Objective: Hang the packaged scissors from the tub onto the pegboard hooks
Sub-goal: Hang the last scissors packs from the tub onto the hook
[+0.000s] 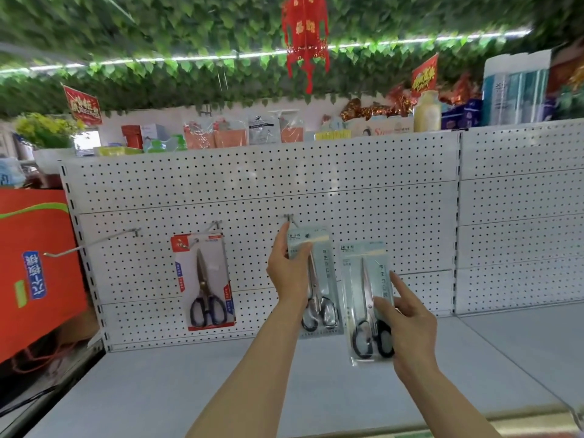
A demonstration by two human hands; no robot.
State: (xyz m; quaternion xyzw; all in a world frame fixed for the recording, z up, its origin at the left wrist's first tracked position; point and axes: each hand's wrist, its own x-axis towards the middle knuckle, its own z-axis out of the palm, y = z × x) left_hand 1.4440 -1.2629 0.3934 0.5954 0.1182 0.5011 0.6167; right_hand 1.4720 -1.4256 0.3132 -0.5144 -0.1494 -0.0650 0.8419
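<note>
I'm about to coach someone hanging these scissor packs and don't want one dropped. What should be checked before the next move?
1. Left hand grips the top of the middle pack: ok.
2. Middle pack's hole is fully over the hook: cannot tell, the pack's top sits just below it.
3. Right hand holds the second pack securely: ok.
4. Red pack already hangs from its hook: ok.
5. Long hook on the left is free: ok.

Head cam, wide-angle, faces pegboard (pixel 284 191) straight on, close up; shelf (pixel 189 380) low in frame, ceiling leaves (pixel 158 33) along top.
</note>
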